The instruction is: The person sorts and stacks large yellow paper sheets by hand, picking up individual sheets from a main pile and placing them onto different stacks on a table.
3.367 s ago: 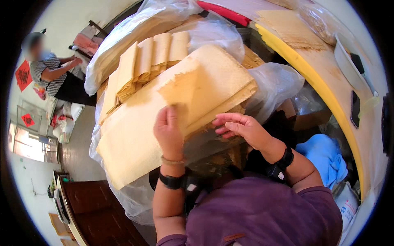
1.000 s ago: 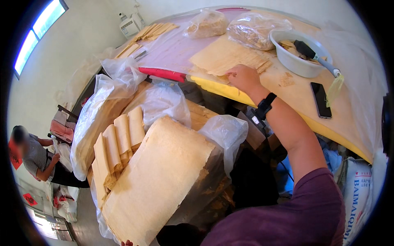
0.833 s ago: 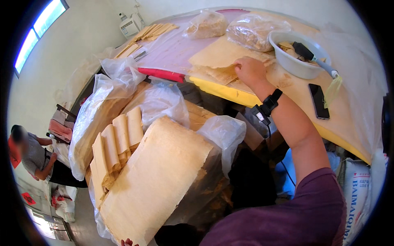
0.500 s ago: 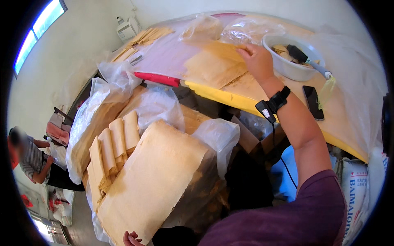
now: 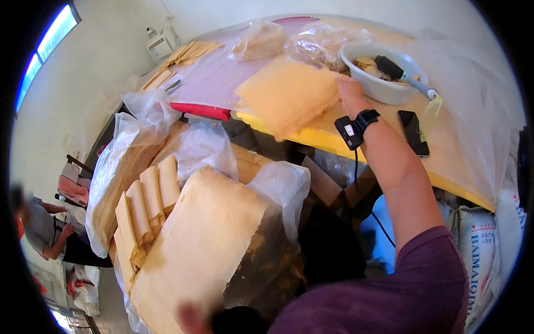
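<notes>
My right hand [image 5: 351, 92] pinches the right corner of a thin, tan, ragged-edged sheet [image 5: 292, 94], which hangs over the yellow edge of the table. Low in the picture, my left hand [image 5: 192, 318] is smeared by motion, so its fingers cannot be read. It is over the near end of a large, pale tan sheet [image 5: 206, 222] spread on a lower stack. Along that sheet's left side lie several folded tan strips [image 5: 146, 206]. Clear plastic film [image 5: 283, 181] covers parts of the stack.
A white basin [image 5: 384, 92] with tan scraps and a black-headed brush stands right of my hand. Beside it lies a phone [image 5: 413, 133]. Bagged bundles [image 5: 328, 44] and more folded strips [image 5: 194, 51] are farther back. Another person [image 5: 47, 228] is at the left.
My right hand has lifted the thin sheet and drawn its corner right and toward me. My left hand has moved up over the large sheet's near end. The view has shifted slightly.
</notes>
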A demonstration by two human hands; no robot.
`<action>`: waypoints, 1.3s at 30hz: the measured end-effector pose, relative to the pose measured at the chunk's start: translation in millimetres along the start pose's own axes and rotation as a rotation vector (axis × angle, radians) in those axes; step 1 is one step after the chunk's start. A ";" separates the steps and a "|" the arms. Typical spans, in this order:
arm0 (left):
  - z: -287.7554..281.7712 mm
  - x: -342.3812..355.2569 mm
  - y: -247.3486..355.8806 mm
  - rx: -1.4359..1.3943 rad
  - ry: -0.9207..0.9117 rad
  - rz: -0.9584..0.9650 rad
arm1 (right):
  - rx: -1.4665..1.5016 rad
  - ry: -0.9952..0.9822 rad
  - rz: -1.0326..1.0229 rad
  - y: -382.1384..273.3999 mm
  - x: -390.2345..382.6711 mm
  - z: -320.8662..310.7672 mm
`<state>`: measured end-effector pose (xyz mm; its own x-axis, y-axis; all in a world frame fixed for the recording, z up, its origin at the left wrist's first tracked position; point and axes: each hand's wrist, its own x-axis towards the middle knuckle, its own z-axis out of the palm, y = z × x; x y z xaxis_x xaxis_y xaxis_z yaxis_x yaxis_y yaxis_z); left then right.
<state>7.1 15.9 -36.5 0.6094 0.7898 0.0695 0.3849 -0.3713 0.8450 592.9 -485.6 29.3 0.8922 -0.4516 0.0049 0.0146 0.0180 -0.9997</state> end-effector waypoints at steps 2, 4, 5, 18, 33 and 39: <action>4.2 -1.5 -2.8 -0.020 0.016 0.048 | -0.407 0.073 -0.112 26.3 9.4 -5.3; 2.7 -5.4 -9.0 -0.016 0.039 0.062 | -0.709 0.235 -0.310 26.3 -24.9 3.7; 2.6 -7.1 -11.6 -0.015 0.047 0.069 | -0.867 0.386 -0.483 14.0 -53.2 5.3; 31.6 -11.8 -31.1 0.652 0.014 0.707 | -0.798 -0.494 -1.128 17.0 -126.2 59.9; 47.1 -19.2 -21.3 0.756 -0.090 0.859 | -0.946 -0.144 -0.982 -39.4 -48.2 30.9; 58.6 -15.7 42.3 0.707 -0.236 0.711 | -0.635 0.131 -1.039 -73.6 -60.4 16.2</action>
<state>54.5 -40.8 -32.9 0.9468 0.1877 0.2614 0.1556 -0.9780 0.1388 545.2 -445.1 102.9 0.5351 -0.0790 0.8411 0.4372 -0.8260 -0.3557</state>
